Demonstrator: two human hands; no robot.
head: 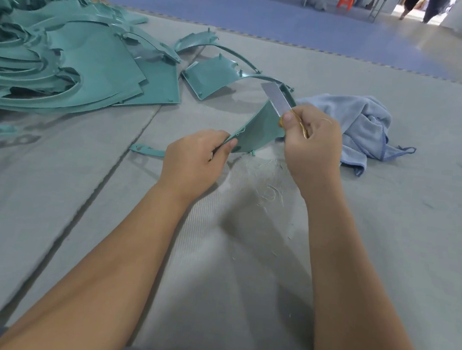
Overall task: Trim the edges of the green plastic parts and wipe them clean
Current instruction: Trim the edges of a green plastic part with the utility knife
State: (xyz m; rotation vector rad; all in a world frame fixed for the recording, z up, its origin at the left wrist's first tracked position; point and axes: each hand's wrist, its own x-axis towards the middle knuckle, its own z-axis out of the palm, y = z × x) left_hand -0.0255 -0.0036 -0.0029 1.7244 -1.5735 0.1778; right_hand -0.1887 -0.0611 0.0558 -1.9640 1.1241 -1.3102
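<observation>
While trimming: my left hand (194,159) pinches the green part's (258,129) near corner.
Blade: my right hand (311,143) grips the knife (277,98) against its far edge.

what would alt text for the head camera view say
The right hand scrapes a flat blade along the edge of a green plastic part pinched by the left hand. More green parts and a blue cloth lie nearby.

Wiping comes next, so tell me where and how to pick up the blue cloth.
Pinch the raised, bunched folds of the blue cloth from above. It lies crumpled on the table, so the top ridges offer loose fabric; the flat corner on the right sits flush and is likely harder to lift.
</observation>
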